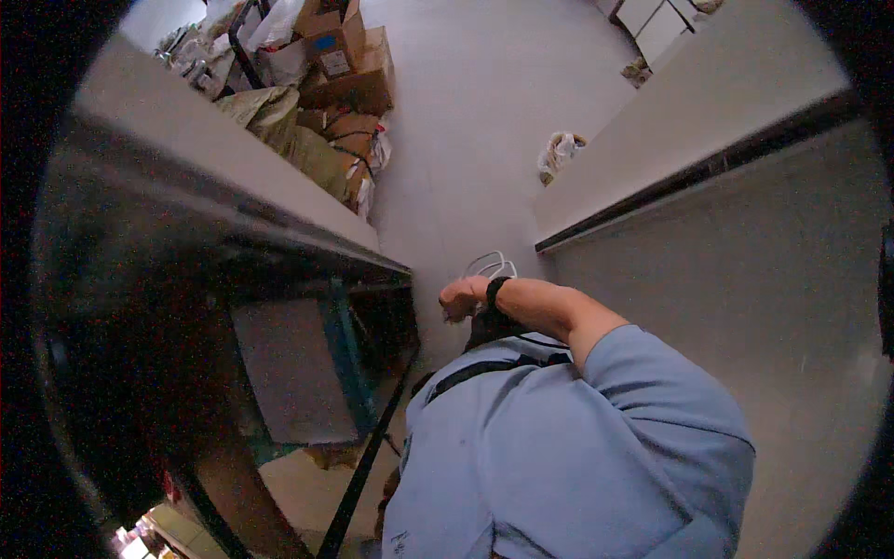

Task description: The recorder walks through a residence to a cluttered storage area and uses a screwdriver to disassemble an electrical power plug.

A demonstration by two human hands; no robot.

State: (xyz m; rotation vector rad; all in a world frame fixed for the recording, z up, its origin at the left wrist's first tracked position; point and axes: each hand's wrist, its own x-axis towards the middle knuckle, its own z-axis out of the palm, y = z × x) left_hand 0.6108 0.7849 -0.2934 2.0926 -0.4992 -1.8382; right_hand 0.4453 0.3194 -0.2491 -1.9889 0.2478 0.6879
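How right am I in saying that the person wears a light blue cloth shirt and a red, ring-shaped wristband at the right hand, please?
One colour is off: the head view shows a black, ring-shaped wristband at the right hand, not a red one; the light blue cloth shirt is correct.

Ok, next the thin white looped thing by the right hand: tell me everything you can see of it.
The thin white looped thing looks like smooth, bendable cord or cable, though its material can't be confirmed. It forms slender, rounded, overlapping curves, with no plug or loose end visible. It shows just beyond the right hand and the black wristband, against the pale floor. Its lower part is hidden behind the hand and wrist, so whether the fingers grip it can't be told.
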